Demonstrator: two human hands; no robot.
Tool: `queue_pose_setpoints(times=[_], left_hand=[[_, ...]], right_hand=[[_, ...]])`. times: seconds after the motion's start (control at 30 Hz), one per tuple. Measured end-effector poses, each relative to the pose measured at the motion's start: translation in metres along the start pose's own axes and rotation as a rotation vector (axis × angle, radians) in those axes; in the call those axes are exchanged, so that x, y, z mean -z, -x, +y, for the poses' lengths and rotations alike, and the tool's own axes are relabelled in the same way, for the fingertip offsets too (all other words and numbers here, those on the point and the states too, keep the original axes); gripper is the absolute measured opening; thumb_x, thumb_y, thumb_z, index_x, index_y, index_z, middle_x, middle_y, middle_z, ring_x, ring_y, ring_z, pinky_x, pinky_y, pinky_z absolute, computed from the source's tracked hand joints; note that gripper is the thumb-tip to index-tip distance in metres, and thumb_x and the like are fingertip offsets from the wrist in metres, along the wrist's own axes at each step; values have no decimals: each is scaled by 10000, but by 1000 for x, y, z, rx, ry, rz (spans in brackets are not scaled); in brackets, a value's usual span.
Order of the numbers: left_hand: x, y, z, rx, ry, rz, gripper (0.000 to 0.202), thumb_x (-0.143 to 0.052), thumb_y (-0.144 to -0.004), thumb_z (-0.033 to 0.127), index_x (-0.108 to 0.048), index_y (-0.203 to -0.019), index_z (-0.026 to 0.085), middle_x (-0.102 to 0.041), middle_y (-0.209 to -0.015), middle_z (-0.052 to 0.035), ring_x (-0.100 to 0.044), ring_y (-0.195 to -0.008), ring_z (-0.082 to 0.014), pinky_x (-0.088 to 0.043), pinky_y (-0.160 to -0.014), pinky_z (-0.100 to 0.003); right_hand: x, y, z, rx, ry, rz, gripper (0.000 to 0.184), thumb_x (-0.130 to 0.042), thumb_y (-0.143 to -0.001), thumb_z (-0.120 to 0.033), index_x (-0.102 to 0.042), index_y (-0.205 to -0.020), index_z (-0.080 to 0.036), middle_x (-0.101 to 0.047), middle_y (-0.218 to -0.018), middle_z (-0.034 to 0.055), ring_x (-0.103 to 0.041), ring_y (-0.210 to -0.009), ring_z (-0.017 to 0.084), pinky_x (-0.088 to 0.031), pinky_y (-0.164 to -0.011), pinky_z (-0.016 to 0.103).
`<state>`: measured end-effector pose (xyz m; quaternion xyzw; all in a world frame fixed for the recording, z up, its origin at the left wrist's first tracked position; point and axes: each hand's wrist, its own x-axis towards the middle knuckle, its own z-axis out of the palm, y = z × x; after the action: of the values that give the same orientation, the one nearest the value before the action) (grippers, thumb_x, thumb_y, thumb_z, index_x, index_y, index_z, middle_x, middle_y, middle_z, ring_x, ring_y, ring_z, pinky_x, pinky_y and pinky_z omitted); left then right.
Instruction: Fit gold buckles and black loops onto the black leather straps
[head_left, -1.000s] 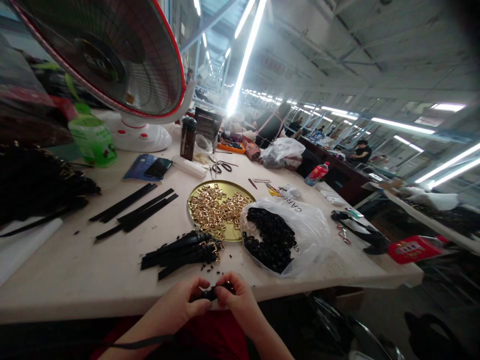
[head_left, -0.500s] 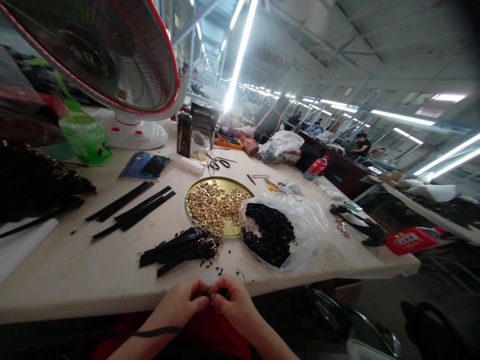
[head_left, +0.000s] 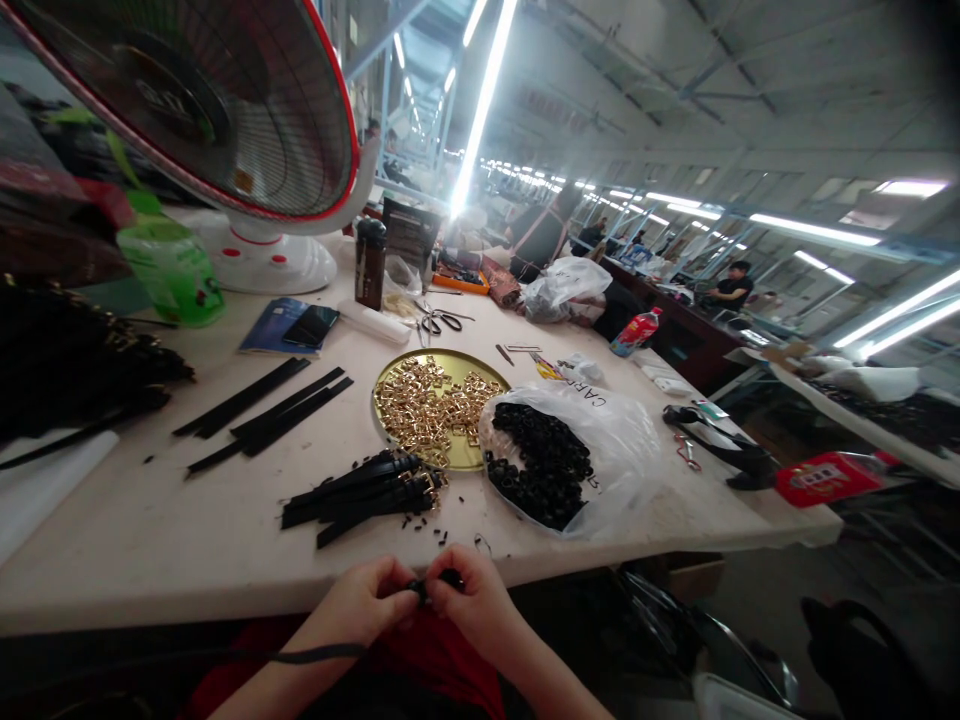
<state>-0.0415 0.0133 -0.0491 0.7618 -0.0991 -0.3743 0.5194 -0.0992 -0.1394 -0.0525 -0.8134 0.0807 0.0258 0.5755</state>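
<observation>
Black strap [head_left: 418,591] sits pinched in the fingertips of the left hand [head_left: 373,598] and of the right hand [head_left: 469,597], at the near edge of the table [head_left: 187,545]; farther in lie bundled straps [head_left: 360,497] and a round tray [head_left: 463,457] of gold buckles [head_left: 416,405].

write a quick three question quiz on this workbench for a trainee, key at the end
1. True or false: a heap of gold-coloured buckles lies on the round tray.
2. Multiple choice: what shows in the mouth of the plastic bag?
A. scissors
B. small black pieces
C. bottles
3. Fill in the colour: the left hand and the right hand pinch a small ____ item between them.

Key: 1. True. 2. B. 3. Black.
</observation>
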Motion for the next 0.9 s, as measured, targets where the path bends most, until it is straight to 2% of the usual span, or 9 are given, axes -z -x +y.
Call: queue_pose_setpoints(times=[0.1, 0.2, 0.27, 0.37, 0.43, 0.53, 0.6, 0.8, 0.9], left_hand=[[0, 2, 2, -59, -206, 19, 162, -488, -617, 226, -598, -724, 176, -648, -661, 11, -594, -649, -166, -414, -584, -233], [0, 6, 8, -99, -368, 25, 204, -473, -640, 195, -633, -766, 182, -681, -757, -4, -606, -740, -172, -413, -655, -236], [1, 8, 13, -103, -398, 32, 213, -463, -666, 195, -633, -794, 183, -688, -793, -11, -608, -772, -169, -412, -677, -230], [4, 8, 19, -113, -404, 23, 200, -471, -685, 218, -622, -813, 191, -682, -794, -1, -606, -766, -161, -407, -651, -216], [8, 8, 21, -113, -432, 28, 164, -488, -676, 228, -613, -773, 187, -667, -739, 6, -598, -723, -163, -394, -606, -215], [15, 7, 21, -107, -455, 39, 140, -490, -672, 233, -602, -735, 178, -645, -677, 7, -587, -671, -164, -372, -567, -217], [17, 7, 21, -102, -459, 30, 153, -482, -673, 226, -607, -751, 183, -646, -685, 8, -588, -675, -165, -367, -567, -218], [8, 10, 19, -110, -520, 30, 154, -479, -683, 220, -620, -741, 201, -666, -729, -8, -601, -724, -190, -374, -603, -238], [2, 9, 17, -119, -540, 41, 183, -469, -705, 216, -627, -795, 191, -684, -809, -42, -608, -797, -211, -390, -670, -262]], right_hand=[[7, 3, -10, 127, 214, -51, 139, -539, -674, -62, -590, -678, -191, -569, -699, -12, -521, -675, 130, -386, -602, 236], [8, 2, -15, 181, 263, -93, 162, -524, -674, -42, -591, -678, -190, -572, -727, -6, -525, -712, 136, -389, -649, 252], [5, 0, -11, 117, 167, -68, 130, -531, -674, -64, -579, -675, -184, -567, -694, -9, -527, -692, 138, -399, -642, 256], [-2, -2, -1, -99, -144, -63, 36, -538, -699, -147, -552, -713, -178, -516, -563, -40, -494, -538, 115, -403, -536, 235], [-4, -1, 3, -127, -251, -78, 40, -541, -719, -186, -555, -756, -175, -509, -562, -43, -480, -514, 104, -403, -519, 226], [0, 0, 3, -4, -187, -79, 140, -529, -743, -180, -580, -873, -188, -549, -717, -14, -513, -608, 110, -424, -584, 234], [5, 2, 2, 18, -146, -84, 183, -499, -751, -152, -571, -913, -199, -540, -720, -16, -515, -611, 114, -425, -580, 235], [7, 7, -4, 140, 129, -45, 182, -511, -708, -88, -599, -819, -201, -589, -802, 13, -536, -755, 158, -419, -674, 267], [1, 8, -3, 157, 130, -56, 172, -516, -714, -96, -605, -818, -201, -607, -809, 17, -545, -768, 162, -415, -692, 275]])
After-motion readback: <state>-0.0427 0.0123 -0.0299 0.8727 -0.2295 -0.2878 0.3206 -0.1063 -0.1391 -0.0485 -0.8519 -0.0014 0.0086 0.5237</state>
